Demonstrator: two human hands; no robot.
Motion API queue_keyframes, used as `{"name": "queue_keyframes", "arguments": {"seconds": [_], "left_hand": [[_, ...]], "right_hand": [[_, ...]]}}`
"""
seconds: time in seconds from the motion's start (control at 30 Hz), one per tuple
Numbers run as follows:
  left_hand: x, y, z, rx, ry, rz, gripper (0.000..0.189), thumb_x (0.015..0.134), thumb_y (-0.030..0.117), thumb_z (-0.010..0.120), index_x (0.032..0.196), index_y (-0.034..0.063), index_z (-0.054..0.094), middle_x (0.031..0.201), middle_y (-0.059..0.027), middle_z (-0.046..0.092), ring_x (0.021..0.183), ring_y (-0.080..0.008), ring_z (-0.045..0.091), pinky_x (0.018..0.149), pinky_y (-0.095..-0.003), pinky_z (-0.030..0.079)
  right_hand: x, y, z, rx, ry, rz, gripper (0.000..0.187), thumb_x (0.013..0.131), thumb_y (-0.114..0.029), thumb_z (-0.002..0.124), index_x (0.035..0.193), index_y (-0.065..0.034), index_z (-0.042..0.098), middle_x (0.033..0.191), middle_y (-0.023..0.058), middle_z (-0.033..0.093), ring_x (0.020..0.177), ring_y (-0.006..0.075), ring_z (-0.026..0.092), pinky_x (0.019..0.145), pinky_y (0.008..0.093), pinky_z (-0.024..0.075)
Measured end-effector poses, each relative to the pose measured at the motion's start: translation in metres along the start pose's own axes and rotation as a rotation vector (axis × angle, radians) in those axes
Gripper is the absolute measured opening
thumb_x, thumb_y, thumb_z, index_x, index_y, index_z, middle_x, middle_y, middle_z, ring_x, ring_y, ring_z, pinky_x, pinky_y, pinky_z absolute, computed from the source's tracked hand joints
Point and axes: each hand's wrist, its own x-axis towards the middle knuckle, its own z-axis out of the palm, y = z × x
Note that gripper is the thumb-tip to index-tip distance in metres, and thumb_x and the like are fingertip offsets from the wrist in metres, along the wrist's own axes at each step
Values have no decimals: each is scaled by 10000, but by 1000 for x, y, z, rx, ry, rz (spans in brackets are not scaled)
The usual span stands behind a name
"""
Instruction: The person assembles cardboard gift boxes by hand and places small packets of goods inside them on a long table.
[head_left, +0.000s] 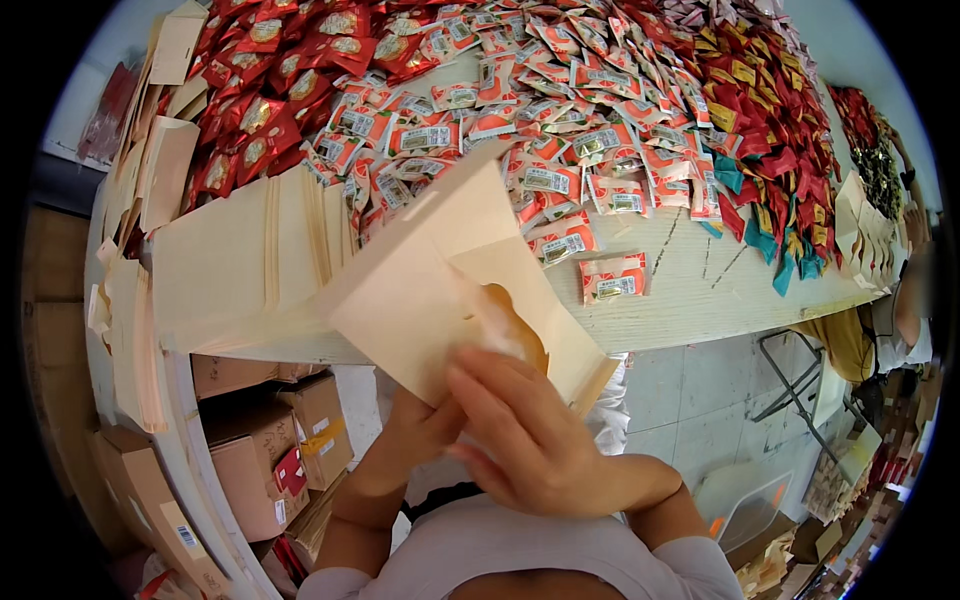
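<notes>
In front of my chest I hold a partly unfolded cream paper box (442, 292) at a tilt. A curved cut-out in its panel shows a tan inner surface (521, 322). My left hand (420, 424) grips the box from below, its fingers mostly hidden behind the card. My right hand (532, 435) crosses in front, fingertips against the box's lower front panel; it is slightly blurred, and whether it pinches the card is unclear. Beyond the box, one red-and-white wrapped sachet (615, 279) lies apart on the table (712, 300), near a heap of similar sachets (540, 180).
Flat cream boxes (217, 247) are stacked on the left. Red foil packets (255, 142) heap behind them, and red, yellow and teal packets (772, 150) at right. Cardboard cartons (255, 450) sit under the table. Another person's arm (911, 292) and a folding stool (795, 390) are far right.
</notes>
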Motion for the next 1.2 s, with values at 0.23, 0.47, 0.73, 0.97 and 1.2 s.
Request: {"name": "queue_keyframes", "arguments": {"seconds": [0.23,0.47,0.73,0.97,1.2], "left_hand": [[1,-9,12,376,238,153,341,822,79,552,1149,-4,503,1128,-104,537,1041,-212,518,876,-311,412],[12,4,18,629,250,557,235,686,33,683,904,-15,608,838,-120,607,716,-209,597,620,-276,473],[24,56,31,724,166,585,345,653,-32,665,991,-15,600,856,-127,613,746,-230,608,650,-291,490],[32,73,32,817,116,680,310,692,-4,647,998,4,602,892,-129,622,780,-251,609,654,-294,487],[33,77,28,919,163,638,221,750,58,642,961,-1,620,864,-121,617,757,-229,601,627,-282,480]], "right_hand": [[-1,7,14,-94,76,209,886,694,-349,683,1274,154,242,1164,288,417,958,375,475,797,401,412],[-3,7,-6,-123,183,157,741,692,-255,704,1202,150,352,1156,297,430,1053,376,451,874,391,393],[9,5,-21,164,273,219,547,761,-207,594,1170,72,363,1119,192,445,1006,261,466,849,342,398],[28,17,-24,714,445,332,381,825,-158,492,1145,13,374,1075,103,472,953,161,488,816,296,408],[40,23,-30,942,339,315,244,874,-79,445,1100,12,441,962,53,548,863,83,518,744,232,423]]}}
